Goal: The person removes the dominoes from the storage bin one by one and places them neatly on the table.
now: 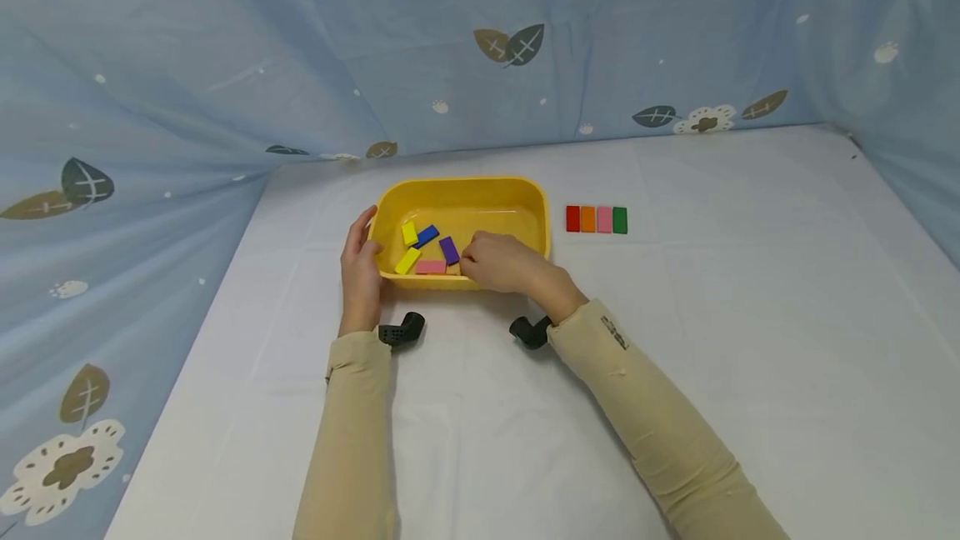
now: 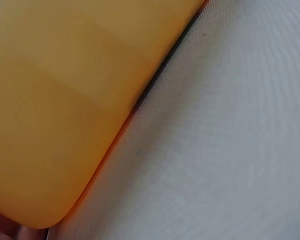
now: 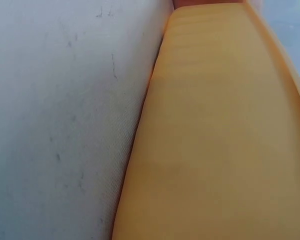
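Observation:
A yellow plastic bin (image 1: 480, 184) stands on the white table, with several small coloured blocks at its left and near side. My left hand (image 1: 362, 282) grips its left end, thumb at the rim and fingers along the outside. Over the near rim, my right hand (image 1: 504, 263) reaches in with bent fingers, right beside a purple block (image 1: 448, 251) and a tan block (image 1: 453, 270). Its fingertips are hidden, so I cannot tell whether they pinch a block. A pink block (image 1: 431, 267), two yellow blocks (image 1: 408, 261) and a blue block (image 1: 426, 237) lie nearby. Both wrist views show mainly the bin's outer wall (image 2: 65, 110).
To the right of the bin, a red block (image 1: 573, 219), an orange block (image 1: 588, 219), a pink block (image 1: 604, 219) and a green block (image 1: 620, 220) stand side by side in a row. A blue patterned cloth (image 1: 420, 48) hangs behind and left of the table (image 1: 750, 315).

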Demonstrator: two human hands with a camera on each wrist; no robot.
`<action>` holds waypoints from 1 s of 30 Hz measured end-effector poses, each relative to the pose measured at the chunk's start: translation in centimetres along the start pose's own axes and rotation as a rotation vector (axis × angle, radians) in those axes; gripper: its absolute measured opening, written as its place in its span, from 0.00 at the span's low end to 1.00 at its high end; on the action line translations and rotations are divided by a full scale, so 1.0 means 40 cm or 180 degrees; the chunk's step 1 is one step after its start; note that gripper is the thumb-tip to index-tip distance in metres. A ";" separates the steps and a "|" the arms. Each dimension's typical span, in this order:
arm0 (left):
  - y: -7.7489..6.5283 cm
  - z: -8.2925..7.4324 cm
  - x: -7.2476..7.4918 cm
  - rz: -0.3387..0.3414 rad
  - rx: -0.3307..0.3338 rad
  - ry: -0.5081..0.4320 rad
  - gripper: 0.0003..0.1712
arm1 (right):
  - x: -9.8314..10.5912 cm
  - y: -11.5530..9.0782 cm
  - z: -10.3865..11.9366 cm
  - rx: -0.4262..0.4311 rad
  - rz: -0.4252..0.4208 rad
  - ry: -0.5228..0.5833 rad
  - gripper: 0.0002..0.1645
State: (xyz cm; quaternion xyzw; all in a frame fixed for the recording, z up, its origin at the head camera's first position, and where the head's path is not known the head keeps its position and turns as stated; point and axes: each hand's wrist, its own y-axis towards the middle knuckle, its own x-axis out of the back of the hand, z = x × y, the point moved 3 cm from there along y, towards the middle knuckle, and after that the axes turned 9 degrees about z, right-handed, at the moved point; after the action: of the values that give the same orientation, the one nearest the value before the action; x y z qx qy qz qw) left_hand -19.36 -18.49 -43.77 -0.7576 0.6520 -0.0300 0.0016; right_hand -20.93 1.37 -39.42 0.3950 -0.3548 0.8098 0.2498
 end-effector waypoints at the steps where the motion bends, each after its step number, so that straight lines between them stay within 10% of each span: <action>1: -0.001 0.000 0.001 -0.0002 0.0000 0.0001 0.30 | -0.001 0.001 0.000 -0.0001 0.0004 0.0036 0.18; 16: 0.000 0.002 0.005 -0.0001 -0.0010 -0.0056 0.30 | -0.005 -0.001 -0.003 -0.0005 0.0216 0.0236 0.27; 30: 0.006 0.003 0.001 -0.0019 0.0032 0.0087 0.30 | 0.033 -0.013 -0.031 0.0666 0.0107 0.0630 0.08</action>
State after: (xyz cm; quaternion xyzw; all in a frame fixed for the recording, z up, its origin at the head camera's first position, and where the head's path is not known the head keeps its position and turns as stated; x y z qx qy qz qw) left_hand -19.58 -18.57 -43.90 -0.7590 0.6496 -0.0436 -0.0035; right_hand -21.87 2.83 -38.69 0.3310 -0.2487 0.8814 0.2274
